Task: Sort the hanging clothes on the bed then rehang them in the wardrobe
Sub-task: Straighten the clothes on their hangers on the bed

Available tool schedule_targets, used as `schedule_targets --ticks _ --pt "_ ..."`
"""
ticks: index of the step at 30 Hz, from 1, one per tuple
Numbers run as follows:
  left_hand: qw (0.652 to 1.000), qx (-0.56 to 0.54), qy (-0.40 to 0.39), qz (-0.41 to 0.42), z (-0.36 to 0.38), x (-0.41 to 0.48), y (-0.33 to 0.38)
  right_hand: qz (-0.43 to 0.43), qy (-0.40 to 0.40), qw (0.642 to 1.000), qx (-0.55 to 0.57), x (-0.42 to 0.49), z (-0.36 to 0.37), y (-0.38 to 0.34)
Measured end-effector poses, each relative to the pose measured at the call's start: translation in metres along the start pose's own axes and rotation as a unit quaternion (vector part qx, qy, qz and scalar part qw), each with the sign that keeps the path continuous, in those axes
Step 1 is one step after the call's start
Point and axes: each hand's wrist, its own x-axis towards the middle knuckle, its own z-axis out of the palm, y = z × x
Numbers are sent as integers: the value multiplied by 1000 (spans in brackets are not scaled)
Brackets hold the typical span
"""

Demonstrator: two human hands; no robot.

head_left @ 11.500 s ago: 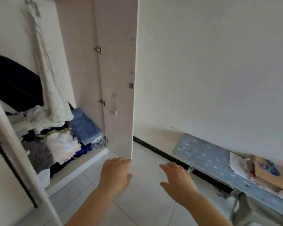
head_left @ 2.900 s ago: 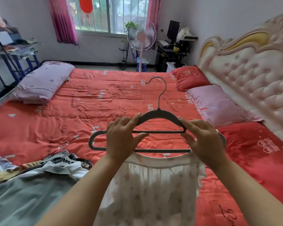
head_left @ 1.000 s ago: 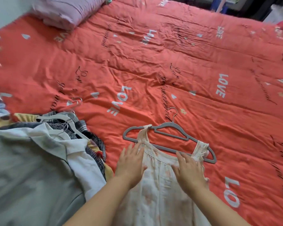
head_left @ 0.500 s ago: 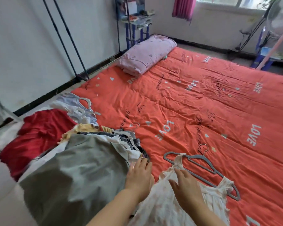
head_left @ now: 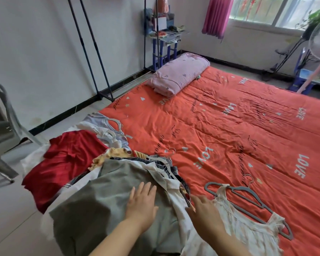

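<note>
**A:** Where are the hands compared with 0.5 s ago?

**B:** The left hand point(head_left: 141, 204) has moved off the pile's rim. It lies flat on the grey garment point(head_left: 100, 200), topmost on the pile of hung clothes point(head_left: 107, 133) at the bed's point(head_left: 229, 126) near left corner. Its grip is apart, fingers straight, holding nothing.

**A:** And the right hand?

**B:** The right hand point(head_left: 205, 213) has left the white dress point(head_left: 251, 233) and reaches to the pile's edge. Its grip is likewise apart, though blurred.

**A:** The dress?

**B:** Unmoved, on its grey hanger point(head_left: 238, 189) by the near edge, just right of the pile. 1 red garment point(head_left: 63, 159) hangs over the left edge.
</note>
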Motion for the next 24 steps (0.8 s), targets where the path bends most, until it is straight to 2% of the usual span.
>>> schedule_targets --ticks 8,12,24 --pt "997 -12 -27 76 -1 62 -88 93 -22 995 -6 61 46 -63" --pt "995 -2 -39 92 10 92 -118 113 -33 993 10 94 67 -78" --pt "991 20 -55 116 81 209 -138 149 -40 986 63 233 135 -49"
